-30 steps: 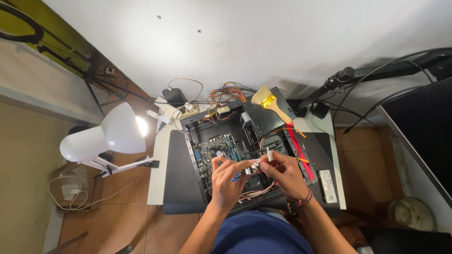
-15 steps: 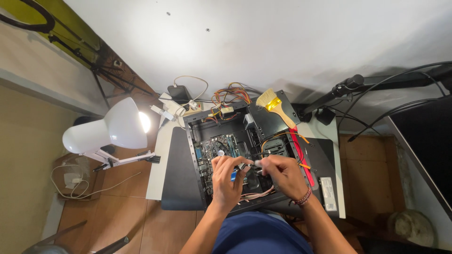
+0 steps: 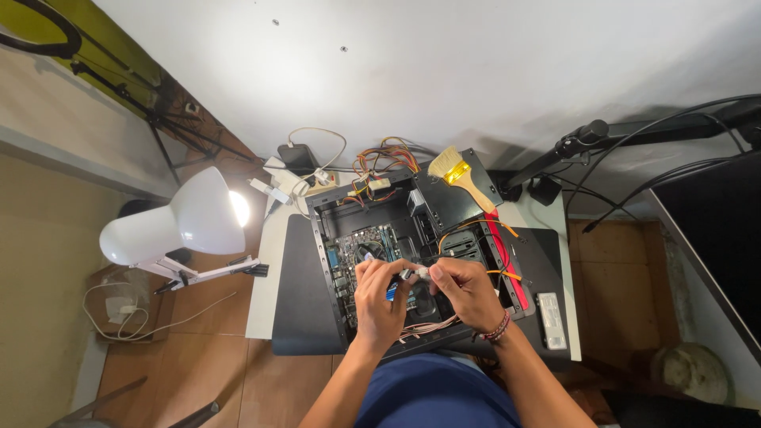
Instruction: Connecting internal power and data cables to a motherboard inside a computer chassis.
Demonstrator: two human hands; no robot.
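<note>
An open black computer case [image 3: 317, 230] lies flat on a small white table [image 3: 265, 277], its green motherboard [image 3: 361, 242] showing. Both my hands are over the case's near half. My left hand [image 3: 379, 299] and my right hand [image 3: 464, 289] pinch a small white cable connector [image 3: 412, 273] between their fingertips. A bundle of pale pink wires [image 3: 428, 326] runs under my hands toward the case's near edge. My right wrist wears a beaded bracelet [image 3: 498, 327].
A paintbrush with a yellow handle [image 3: 460, 178] lies on the black power supply. Orange and red cables [image 3: 384, 154] spill behind the case. A lit white desk lamp [image 3: 178, 218] stands left. A black monitor arm [image 3: 634, 135] and a dark screen [image 3: 713, 230] are right.
My hands have stayed over the case, with the fingertips drawn closer together on the connector. The view has tilted slightly; the lamp and case sit lower in the picture.
</note>
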